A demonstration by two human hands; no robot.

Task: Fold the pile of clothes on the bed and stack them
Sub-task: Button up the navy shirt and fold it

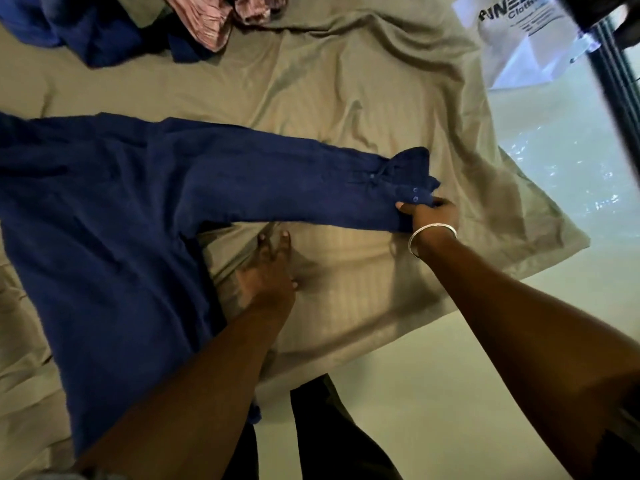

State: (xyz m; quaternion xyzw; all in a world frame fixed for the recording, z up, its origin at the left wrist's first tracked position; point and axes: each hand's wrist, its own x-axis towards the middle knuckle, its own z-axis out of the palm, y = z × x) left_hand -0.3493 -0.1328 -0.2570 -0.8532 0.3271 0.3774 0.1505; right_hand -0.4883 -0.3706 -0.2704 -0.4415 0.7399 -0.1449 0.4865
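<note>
Rumpled beige bedsheet (346,81) under both hands: left hand (268,271) flat, fingers straight; right hand (431,213) pinching blue shirt (104,209) cuff.

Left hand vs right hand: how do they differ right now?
The left hand lies flat with straight fingers on the bedsheet, beside the shirt's body; the right hand pinches the cuff of the blue shirt, its sleeve stretched out. The right wrist wears a silver bangle; the left wrist shows none. The left holds nothing; the right grips cloth. Both are bare and reach over the bed.
</note>
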